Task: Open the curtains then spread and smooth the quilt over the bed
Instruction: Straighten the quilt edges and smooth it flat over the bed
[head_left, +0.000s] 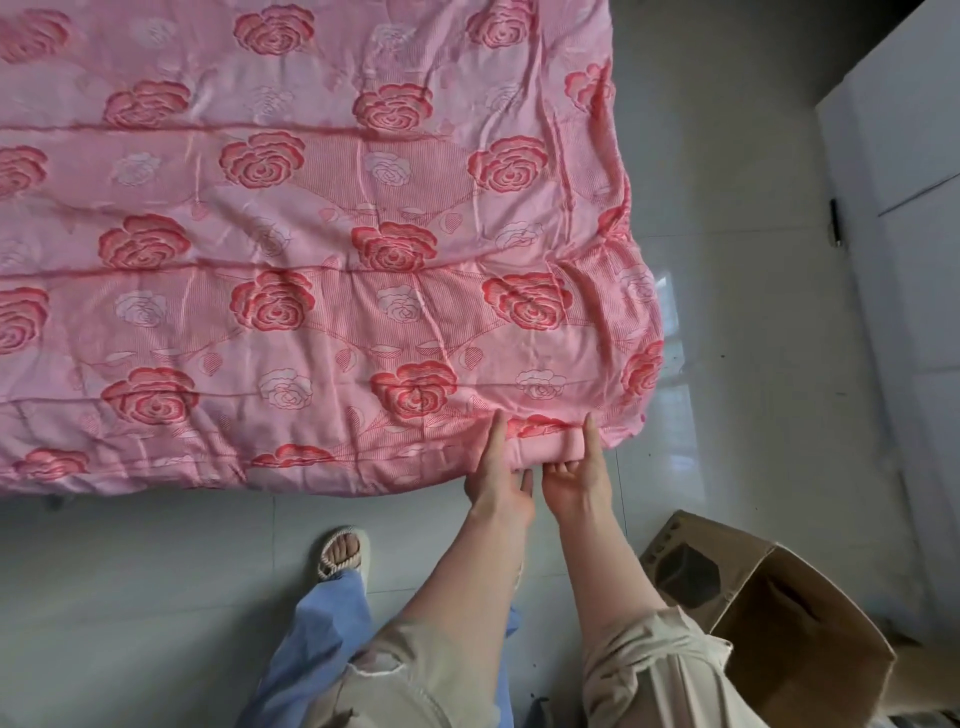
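Quilt (311, 234) stretches away leftward. Left hand (498, 480), right hand (574, 480) both grip its near edge; right nearer bed's corner.

Satiny cloth quilt (311, 234); glossy tile floor (753, 312); matt cardbd box (779, 623)

The quilt (311, 234) fills the upper left and middle of the frame. At its lower edge, right of centre, the left hand (498, 480) and right hand (574, 480) sit side by side, thumbs on top. Below it a foot (343, 553) stands on the floor (753, 312). A cardboard box (779, 613) lies lower right, with a cabinet (904, 156) upper right.
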